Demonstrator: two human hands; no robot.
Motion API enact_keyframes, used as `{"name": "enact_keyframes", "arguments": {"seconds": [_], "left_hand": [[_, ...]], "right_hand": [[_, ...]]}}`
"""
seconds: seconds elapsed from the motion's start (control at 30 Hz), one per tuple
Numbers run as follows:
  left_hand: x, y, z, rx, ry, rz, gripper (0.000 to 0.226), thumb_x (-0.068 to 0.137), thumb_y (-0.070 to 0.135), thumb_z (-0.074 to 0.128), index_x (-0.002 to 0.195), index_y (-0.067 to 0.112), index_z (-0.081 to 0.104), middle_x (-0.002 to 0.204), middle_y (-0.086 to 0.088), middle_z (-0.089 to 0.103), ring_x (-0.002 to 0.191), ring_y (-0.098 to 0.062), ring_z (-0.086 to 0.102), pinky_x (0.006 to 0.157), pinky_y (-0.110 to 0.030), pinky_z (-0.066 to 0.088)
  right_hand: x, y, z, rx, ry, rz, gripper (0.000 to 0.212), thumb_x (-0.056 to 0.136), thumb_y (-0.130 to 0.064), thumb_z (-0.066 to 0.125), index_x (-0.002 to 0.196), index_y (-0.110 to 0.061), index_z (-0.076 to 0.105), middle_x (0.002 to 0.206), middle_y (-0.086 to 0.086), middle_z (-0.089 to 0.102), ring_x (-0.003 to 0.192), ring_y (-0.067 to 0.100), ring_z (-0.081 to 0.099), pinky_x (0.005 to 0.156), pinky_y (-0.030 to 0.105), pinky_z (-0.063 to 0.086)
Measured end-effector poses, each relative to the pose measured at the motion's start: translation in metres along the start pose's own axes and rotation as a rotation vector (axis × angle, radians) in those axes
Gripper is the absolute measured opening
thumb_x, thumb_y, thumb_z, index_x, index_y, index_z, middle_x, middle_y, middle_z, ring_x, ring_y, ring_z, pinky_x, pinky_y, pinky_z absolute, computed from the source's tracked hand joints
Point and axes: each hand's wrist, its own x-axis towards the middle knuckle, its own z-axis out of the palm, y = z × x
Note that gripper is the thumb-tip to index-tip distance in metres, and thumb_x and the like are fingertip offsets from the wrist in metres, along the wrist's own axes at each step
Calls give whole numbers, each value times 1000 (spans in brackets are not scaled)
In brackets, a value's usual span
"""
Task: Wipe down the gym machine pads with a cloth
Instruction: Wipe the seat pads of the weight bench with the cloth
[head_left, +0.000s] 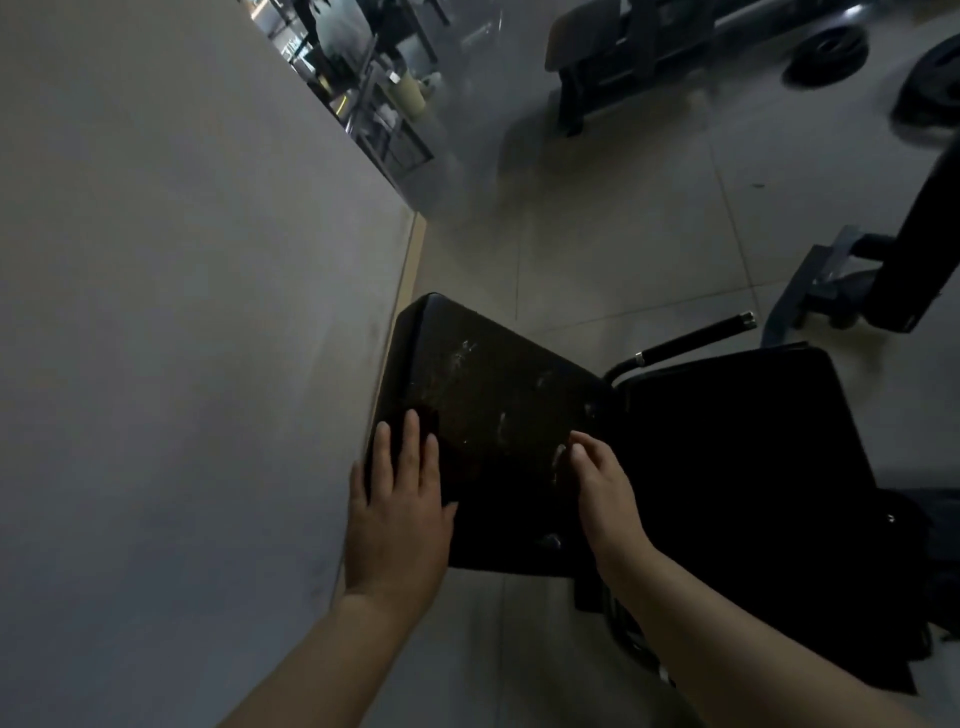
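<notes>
A grey wall (171, 312) is filling the left of the frame. A tiled floor (613, 249) is spreading across the centre. A weight bench (623, 47) is standing at the upper right, with a weight plate (828, 54) lying beside it. Dark equipment frames (363, 88) are showing at the top, blurred.

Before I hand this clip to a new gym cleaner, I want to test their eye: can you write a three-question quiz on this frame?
1. True or false: the left hand lies flat on the worn pad.
2. Which shows pale smears: A) the worn pad, B) the darker pad to its right?
3. Fill in: the right hand touches the worn pad near its ___ edge.

Key: 1 true; 2 A; 3 right. No cloth is visible.
</notes>
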Motion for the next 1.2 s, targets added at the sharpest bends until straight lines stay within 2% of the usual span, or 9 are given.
{"name": "enact_keyframes", "arguments": {"seconds": [0.1,0.27,0.37,0.47,0.53,0.73,0.93,1.07,1.2], "left_hand": [[10,0,2,28,12,-6,81,74,40,72,138,2,38,149,-25,31,133,-48,35,95,-57,42],[27,-1,5,46,-3,-70,75,81,42,62,140,2,41,151,-27,26,132,-48,35,95,-53,44],[46,0,-1,28,-20,-147,79,86,45,58,146,3,29,153,-29,19,133,-47,35,95,-50,45],[68,2,-9,-62,-62,-202,83,94,52,43,152,10,1,156,-25,-2,141,-42,21,105,-45,39],[83,0,-13,-123,-50,-221,82,95,53,39,151,15,-7,157,-21,-6,143,-39,16,107,-44,36],[135,-4,-17,-251,-6,-282,77,95,47,45,152,17,3,156,-16,11,137,-35,28,102,-46,41],[182,-12,-22,-471,-18,-373,65,96,41,47,150,14,21,146,-12,35,126,-30,44,97,-42,43],[162,-14,-22,-445,-35,-287,65,99,32,43,153,17,9,159,-10,11,144,-29,19,114,-45,27],[111,-16,-17,-394,-15,-173,64,99,27,42,153,20,7,160,-8,-1,145,-29,11,116,-45,23]], "right_hand": [[11,13,2,-42,26,17,31,99,-26,45,130,-23,51,129,1,51,116,16,51,102,42,44],[20,20,16,-61,12,-3,30,98,-21,48,127,-22,52,130,0,49,117,12,48,102,33,41],[22,18,22,-59,20,-35,31,98,-20,48,128,-20,53,130,-2,49,118,10,47,100,28,39],[23,13,22,-41,35,-77,29,98,-20,48,126,-23,54,128,-3,50,116,8,48,99,28,40],[23,9,19,-24,31,-96,28,97,-21,48,124,-26,53,127,-5,51,115,7,49,99,31,43],[20,7,5,-56,20,-188,26,97,-20,49,119,-32,51,124,-9,51,111,-1,49,86,14,39],[11,18,1,-71,41,-205,25,97,-19,49,120,-28,53,124,-6,51,110,0,49,88,17,40],[8,23,-3,-75,81,-207,28,96,-19,49,123,-23,54,126,-4,51,113,7,50,94,25,41],[13,24,-4,-120,121,-205,31,97,-20,48,127,-19,53,128,-3,49,113,7,47,93,23,37]]}}
